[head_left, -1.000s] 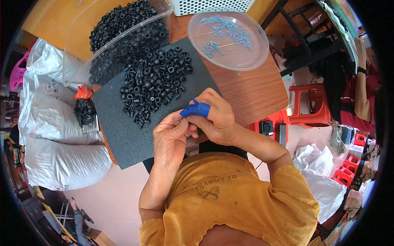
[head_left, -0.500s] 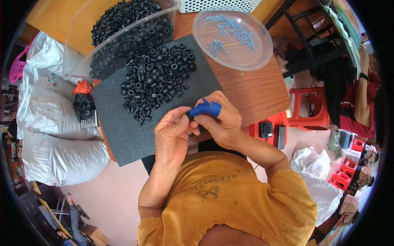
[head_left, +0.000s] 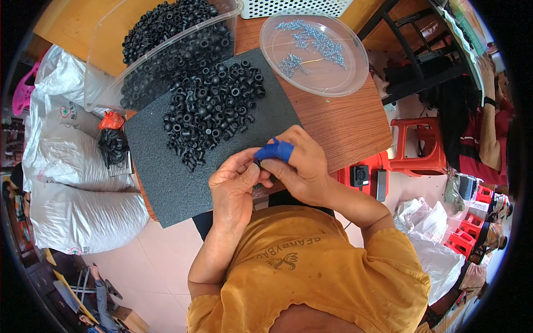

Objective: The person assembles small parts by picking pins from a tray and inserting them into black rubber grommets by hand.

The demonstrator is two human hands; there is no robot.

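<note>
My left hand (head_left: 233,180) and my right hand (head_left: 300,164) meet over the near edge of a dark grey mat (head_left: 161,188). Between their fingertips they pinch a small black part (head_left: 257,163), mostly hidden by the fingers. Blue tape (head_left: 275,150) wraps a finger of my right hand. On the mat, beyond my hands, lies a pile of small black hollow rubber-like parts (head_left: 214,105). A clear round lid (head_left: 311,83) to the right holds small bluish metallic pieces (head_left: 319,44) and a thin yellow stick-like piece.
A clear plastic bin (head_left: 161,64) full of black parts stands at the back left, beside a white perforated basket (head_left: 297,8). Stuffed white sacks (head_left: 89,216) line the left side. To the right are a red stool (head_left: 419,147), a black-framed table and another person's arm (head_left: 489,130).
My hands stay together, with slight shifts of the fingers around the small part. The taped finger has tilted a little lower and to the left.
</note>
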